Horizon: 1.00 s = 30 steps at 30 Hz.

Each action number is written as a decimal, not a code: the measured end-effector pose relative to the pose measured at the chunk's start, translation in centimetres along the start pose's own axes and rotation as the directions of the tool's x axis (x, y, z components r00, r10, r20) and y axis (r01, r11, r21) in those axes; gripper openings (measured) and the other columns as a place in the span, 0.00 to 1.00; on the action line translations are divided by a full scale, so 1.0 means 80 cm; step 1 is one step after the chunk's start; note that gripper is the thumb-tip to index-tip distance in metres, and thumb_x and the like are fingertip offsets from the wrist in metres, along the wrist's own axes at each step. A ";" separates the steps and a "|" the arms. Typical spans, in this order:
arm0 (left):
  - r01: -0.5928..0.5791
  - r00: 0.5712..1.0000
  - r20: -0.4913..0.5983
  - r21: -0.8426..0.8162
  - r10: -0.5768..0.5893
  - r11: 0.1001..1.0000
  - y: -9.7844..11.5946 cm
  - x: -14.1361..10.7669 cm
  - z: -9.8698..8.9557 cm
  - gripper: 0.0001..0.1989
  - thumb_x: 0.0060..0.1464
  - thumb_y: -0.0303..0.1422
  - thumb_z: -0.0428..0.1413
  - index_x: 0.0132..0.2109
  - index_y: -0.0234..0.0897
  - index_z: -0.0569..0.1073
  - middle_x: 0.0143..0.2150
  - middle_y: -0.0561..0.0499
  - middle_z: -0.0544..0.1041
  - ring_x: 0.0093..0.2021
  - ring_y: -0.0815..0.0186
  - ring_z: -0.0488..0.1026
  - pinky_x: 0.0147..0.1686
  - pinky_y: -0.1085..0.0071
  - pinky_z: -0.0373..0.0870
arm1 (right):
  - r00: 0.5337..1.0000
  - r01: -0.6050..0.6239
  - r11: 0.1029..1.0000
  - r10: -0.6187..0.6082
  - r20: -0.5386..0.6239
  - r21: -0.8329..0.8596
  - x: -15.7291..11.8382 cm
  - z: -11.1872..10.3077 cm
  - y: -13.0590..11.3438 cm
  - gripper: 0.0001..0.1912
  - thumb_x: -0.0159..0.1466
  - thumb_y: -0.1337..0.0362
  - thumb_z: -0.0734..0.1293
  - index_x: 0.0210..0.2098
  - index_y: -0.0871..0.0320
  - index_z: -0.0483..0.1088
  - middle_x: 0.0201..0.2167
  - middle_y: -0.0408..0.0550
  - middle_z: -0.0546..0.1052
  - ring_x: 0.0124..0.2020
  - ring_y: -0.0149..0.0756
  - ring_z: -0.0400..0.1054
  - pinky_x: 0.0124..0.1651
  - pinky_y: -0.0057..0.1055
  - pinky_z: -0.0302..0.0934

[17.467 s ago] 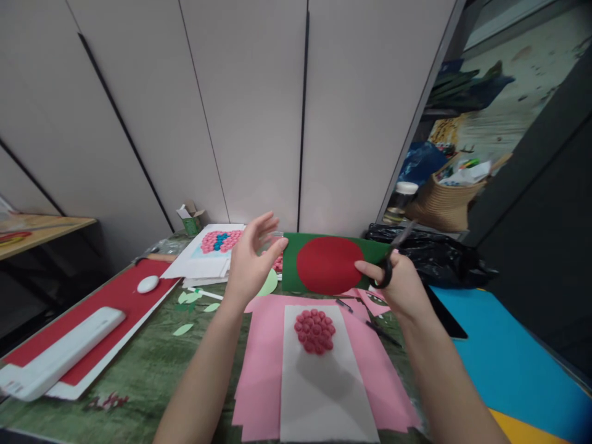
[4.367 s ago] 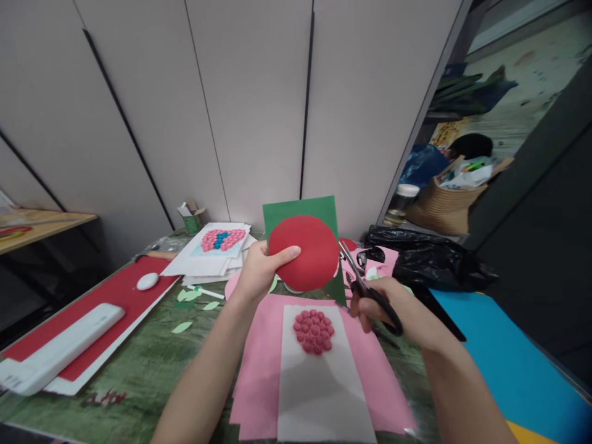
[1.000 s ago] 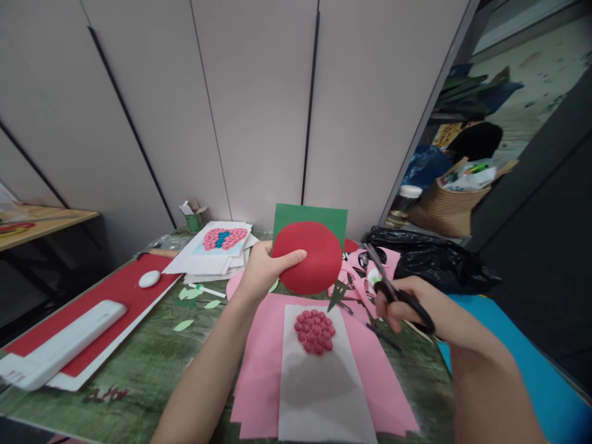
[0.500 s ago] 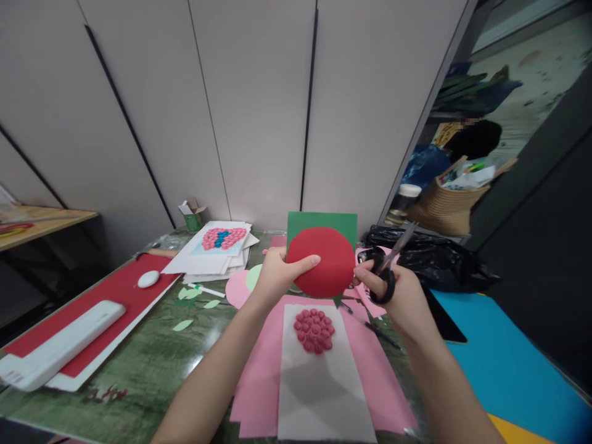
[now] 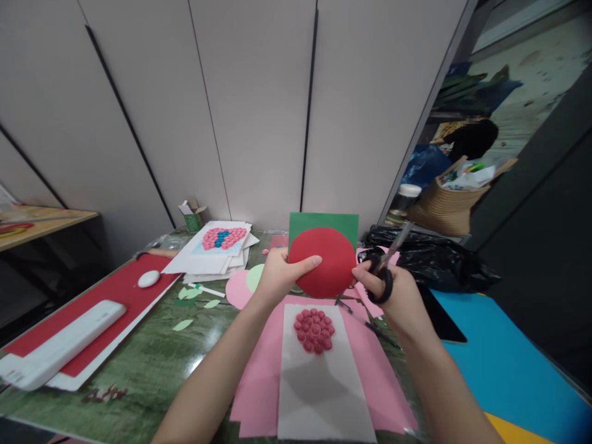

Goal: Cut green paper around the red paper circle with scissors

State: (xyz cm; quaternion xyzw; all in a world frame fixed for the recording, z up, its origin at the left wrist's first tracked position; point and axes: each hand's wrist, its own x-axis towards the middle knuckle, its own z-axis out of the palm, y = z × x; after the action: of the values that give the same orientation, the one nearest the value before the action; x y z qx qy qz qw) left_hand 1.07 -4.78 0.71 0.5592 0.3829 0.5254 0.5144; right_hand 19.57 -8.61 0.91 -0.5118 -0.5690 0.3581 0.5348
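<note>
A round piece of red paper (image 5: 324,277) is held up over the table by my left hand (image 5: 284,271), thumb across its front. Behind it stands a green sheet (image 5: 324,219), partly hidden; whether my hand also grips it I cannot tell. My right hand (image 5: 393,296) has black-handled scissors (image 5: 394,246) in it, blades pointing up and away, and its fingertips touch the red paper's right edge. Below lies a white sheet (image 5: 324,401) with a cluster of rolled dark-pink paper roses (image 5: 314,330), on top of pink paper (image 5: 259,388).
On the left are a white paper trimmer (image 5: 69,345), a white mouse-shaped object (image 5: 148,279), green paper leaves (image 5: 183,325) and a rose-covered sheet (image 5: 203,250). At right lie a black plastic bag (image 5: 430,259), a dark tablet-like slab (image 5: 439,314) and blue card (image 5: 504,357). A person is in the background.
The red paper and green sheet have shifted very slightly right. The scissors have tilted and dipped a little in my right hand. The background person has moved, showing an arm.
</note>
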 end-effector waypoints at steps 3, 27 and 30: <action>0.004 1.000 0.005 -0.001 -0.004 1.000 0.000 -0.001 0.000 0.15 0.38 0.40 0.62 0.25 0.30 0.73 0.24 0.48 0.74 0.25 0.65 0.70 0.22 0.72 0.65 | 1.000 0.001 1.000 -0.001 -0.010 0.011 0.002 -0.001 0.002 0.11 0.52 0.58 0.68 0.25 0.60 0.70 0.22 0.43 0.72 0.25 0.33 0.65 0.28 0.27 0.58; -0.020 1.000 0.001 0.032 0.020 0.999 0.004 -0.004 0.000 0.14 0.39 0.40 0.62 0.25 0.31 0.73 0.24 0.49 0.74 0.25 0.65 0.70 0.23 0.73 0.65 | 1.000 0.010 1.000 -0.009 -0.012 0.026 0.002 0.000 0.002 0.10 0.52 0.59 0.69 0.24 0.60 0.69 0.22 0.43 0.70 0.24 0.31 0.63 0.27 0.26 0.56; -0.016 1.000 0.000 0.016 0.017 1.000 0.003 -0.004 0.000 0.14 0.39 0.39 0.62 0.25 0.31 0.73 0.24 0.49 0.74 0.25 0.65 0.70 0.23 0.73 0.65 | 1.000 0.014 0.999 -0.013 -0.015 0.033 0.002 0.001 0.003 0.10 0.52 0.59 0.69 0.24 0.60 0.69 0.21 0.42 0.69 0.24 0.30 0.61 0.26 0.26 0.55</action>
State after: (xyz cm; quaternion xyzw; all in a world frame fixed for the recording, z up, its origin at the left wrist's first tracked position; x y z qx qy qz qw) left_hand 1.03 -5.10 0.89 0.5664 0.3825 0.5266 0.5055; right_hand 19.59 -8.39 0.73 -0.5018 -0.5626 0.3599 0.5497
